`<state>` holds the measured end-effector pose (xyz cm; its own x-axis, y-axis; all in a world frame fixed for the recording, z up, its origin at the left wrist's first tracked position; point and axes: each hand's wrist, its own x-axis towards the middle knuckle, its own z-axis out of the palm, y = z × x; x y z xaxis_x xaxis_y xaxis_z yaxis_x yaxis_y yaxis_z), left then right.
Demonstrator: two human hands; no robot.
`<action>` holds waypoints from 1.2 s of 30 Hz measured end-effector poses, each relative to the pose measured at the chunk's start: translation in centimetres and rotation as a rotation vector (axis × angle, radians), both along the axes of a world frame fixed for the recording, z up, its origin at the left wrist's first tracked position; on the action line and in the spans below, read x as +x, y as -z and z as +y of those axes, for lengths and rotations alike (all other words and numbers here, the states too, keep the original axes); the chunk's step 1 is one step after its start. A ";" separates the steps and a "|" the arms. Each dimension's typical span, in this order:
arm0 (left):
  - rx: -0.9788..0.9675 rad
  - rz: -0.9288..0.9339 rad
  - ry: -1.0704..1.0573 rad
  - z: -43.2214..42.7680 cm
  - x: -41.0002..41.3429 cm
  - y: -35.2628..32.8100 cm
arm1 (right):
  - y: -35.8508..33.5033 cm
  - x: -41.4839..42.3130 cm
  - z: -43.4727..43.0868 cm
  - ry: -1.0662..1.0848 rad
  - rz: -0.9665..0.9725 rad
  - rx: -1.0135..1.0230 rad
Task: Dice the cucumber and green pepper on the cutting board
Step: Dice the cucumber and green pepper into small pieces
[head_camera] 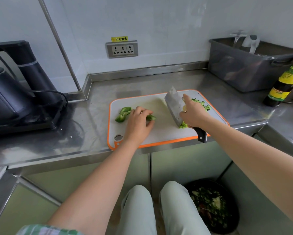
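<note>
Cutting board (159,134) with orange rim lies on the steel desk (57,143), at its front edge. Left hand (139,122) is over the board's left half, fingers curled down, pinching a green pepper piece (150,117). More pepper pieces (123,113) lie just left of it. Right hand (193,112) grips the cleaver (173,104), fingers clamped round the handle, forefinger stretched forward. Blade tilted, edge on the board. Cucumber pieces (202,104) are heaped behind the right hand, on the board's far right. Green bits (182,125) sit at the blade heel. Dark bottle (284,82) stands far right, black kettle (5,99) far left.
</note>
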<state>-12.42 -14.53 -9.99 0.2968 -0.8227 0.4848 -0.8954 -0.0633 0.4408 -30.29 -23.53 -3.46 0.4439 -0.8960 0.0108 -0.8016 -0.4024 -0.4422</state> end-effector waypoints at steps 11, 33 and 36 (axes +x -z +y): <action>0.113 0.071 -0.062 -0.4 -1.5 -1.0 | -1.2 -3.6 -0.2 -0.125 -0.027 0.198; 0.239 -0.011 -0.184 0.0 -0.9 -1.2 | -0.9 -2.8 0.4 0.013 -0.071 0.093; 0.251 -0.027 -0.215 -0.2 -0.9 -1.1 | -0.9 -2.3 1.2 -0.092 -0.137 0.210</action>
